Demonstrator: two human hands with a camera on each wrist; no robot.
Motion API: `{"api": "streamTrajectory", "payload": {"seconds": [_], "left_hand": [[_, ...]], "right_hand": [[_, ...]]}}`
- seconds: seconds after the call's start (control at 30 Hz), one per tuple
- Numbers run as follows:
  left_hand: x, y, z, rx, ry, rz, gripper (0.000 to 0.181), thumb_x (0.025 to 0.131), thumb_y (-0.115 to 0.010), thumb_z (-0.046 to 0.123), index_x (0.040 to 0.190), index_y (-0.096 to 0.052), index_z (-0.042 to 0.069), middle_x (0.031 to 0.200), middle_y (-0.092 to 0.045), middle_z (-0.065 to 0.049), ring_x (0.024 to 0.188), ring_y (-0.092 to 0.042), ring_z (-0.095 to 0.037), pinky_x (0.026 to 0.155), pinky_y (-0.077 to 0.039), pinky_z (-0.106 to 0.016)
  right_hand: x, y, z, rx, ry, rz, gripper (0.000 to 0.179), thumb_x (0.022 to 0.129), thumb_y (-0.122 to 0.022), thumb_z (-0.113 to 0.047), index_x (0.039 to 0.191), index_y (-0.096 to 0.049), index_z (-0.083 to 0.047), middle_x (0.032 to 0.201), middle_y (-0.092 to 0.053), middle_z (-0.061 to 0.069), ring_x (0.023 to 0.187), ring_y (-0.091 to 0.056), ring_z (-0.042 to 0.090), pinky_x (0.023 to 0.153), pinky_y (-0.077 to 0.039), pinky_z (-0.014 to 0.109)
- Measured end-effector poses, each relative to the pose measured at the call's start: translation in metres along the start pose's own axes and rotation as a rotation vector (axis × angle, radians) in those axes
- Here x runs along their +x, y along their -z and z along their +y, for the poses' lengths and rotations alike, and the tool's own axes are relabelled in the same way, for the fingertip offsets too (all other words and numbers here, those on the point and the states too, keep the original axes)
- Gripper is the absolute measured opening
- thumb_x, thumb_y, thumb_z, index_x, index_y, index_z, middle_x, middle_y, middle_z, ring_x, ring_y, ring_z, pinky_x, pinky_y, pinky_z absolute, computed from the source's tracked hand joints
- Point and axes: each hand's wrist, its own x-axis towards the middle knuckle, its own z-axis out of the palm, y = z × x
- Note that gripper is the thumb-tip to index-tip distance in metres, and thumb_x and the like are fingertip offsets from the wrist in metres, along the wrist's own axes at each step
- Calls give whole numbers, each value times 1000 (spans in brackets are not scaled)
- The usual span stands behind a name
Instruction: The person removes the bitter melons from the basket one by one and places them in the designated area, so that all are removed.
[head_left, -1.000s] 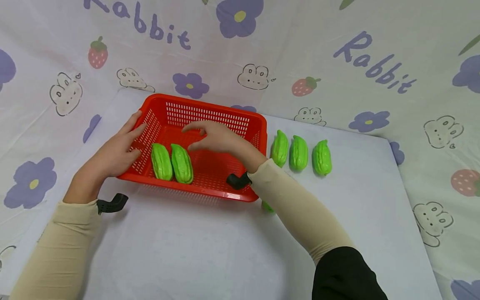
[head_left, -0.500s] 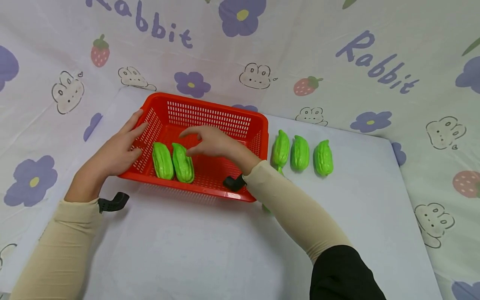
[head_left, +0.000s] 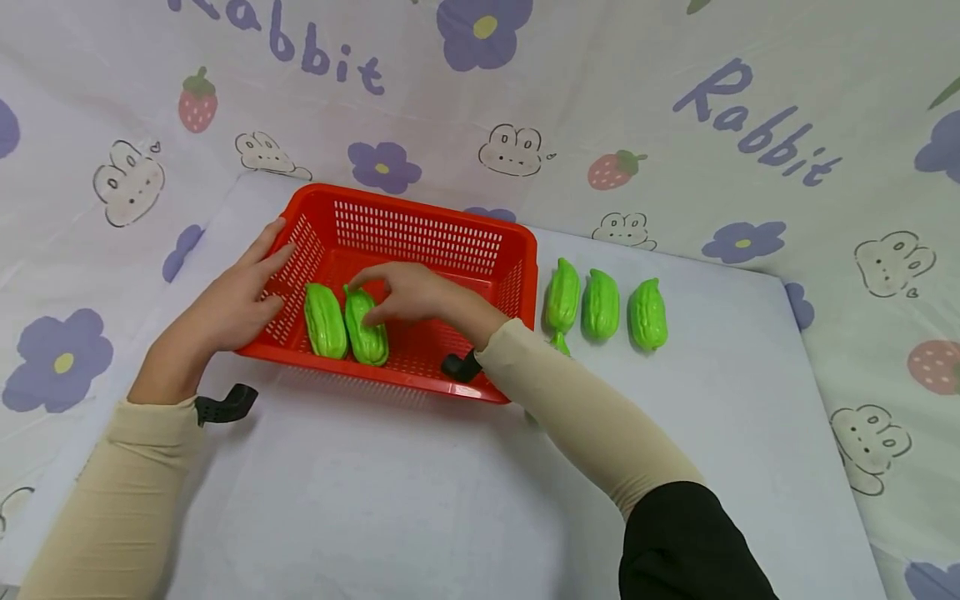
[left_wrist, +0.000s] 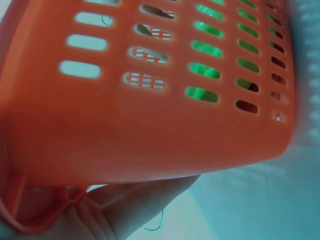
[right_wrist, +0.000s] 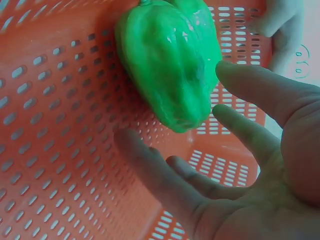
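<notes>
A red slotted basket [head_left: 423, 208] holds two glossy green ridged gourds lying side by side, a left gourd [head_left: 326, 321] and a right gourd [head_left: 368, 340]. My left hand [head_left: 228, 308] grips the basket's left end by the rim; in the left wrist view the basket wall [left_wrist: 125, 135] hides most of that hand. Inside the basket, my right hand [head_left: 412, 292] hovers over the right gourd with fingers spread and loosely bent. In the right wrist view its thumb and fingers stand around the end of a gourd [right_wrist: 167, 65], without closing on it.
To the basket's right, several more green gourds lie on the white table [head_left: 750, 400]: a row of three, with the farthest-right gourd [head_left: 648, 315], and others partly hidden by the right sleeve [head_left: 592, 417]. A printed cloth [head_left: 570, 92] hangs behind.
My right hand has moved left and slightly lower, from beside the right gourd to over it. The left hand, basket and gourds have stayed in place.
</notes>
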Motion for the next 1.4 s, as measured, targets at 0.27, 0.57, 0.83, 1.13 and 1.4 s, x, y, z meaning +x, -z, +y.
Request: {"api": "streamTrajectory", "payload": {"seconds": [0.27, 0.57, 0.83, 1.13, 1.4], "left_hand": [[0, 0, 3, 15, -18, 7, 73, 98, -53, -2, 167, -28, -7, 182, 7, 1, 164, -13, -39, 122, -30, -66], [-2, -2, 0, 11, -12, 14, 74, 98, -52, -3, 167, -28, -7, 182, 7, 1, 164, -15, -40, 121, -32, -67], [-2, -4, -2, 19, -15, 16, 73, 98, -53, -3, 167, -28, -7, 182, 8, 1, 164, -12, -40, 121, -31, -68], [-2, -4, -1, 15, -10, 19, 73, 99, -53, -3, 167, -28, -6, 182, 8, 2, 165, -12, -39, 121, -31, -68], [-3, -3, 1, 14, -21, 22, 74, 97, -53, -4, 167, -28, -7, 182, 8, 1, 165, -11, -38, 122, -30, -66]], "right_hand": [[1, -4, -3, 83, -46, -22, 59, 97, -84, -27, 152, -65, -20, 133, -64, 5, 88, -70, 22, 75, -61, 30], [3, -9, -3, 184, -71, -46, 62, 94, -87, -21, 151, -65, -17, 132, -58, 9, 94, -73, 26, 78, -65, 34], [2, -11, -2, 211, -75, -65, 66, 94, -88, -18, 154, -61, -16, 126, -59, 12, 91, -71, 29, 82, -65, 36], [3, -9, -2, 232, -70, -65, 64, 94, -86, -14, 153, -62, -14, 127, -59, 13, 91, -72, 30, 83, -65, 39], [3, -10, 0, 224, -56, -48, 62, 93, -87, -11, 151, -64, -13, 125, -60, 14, 86, -72, 26, 83, -65, 40]]}}
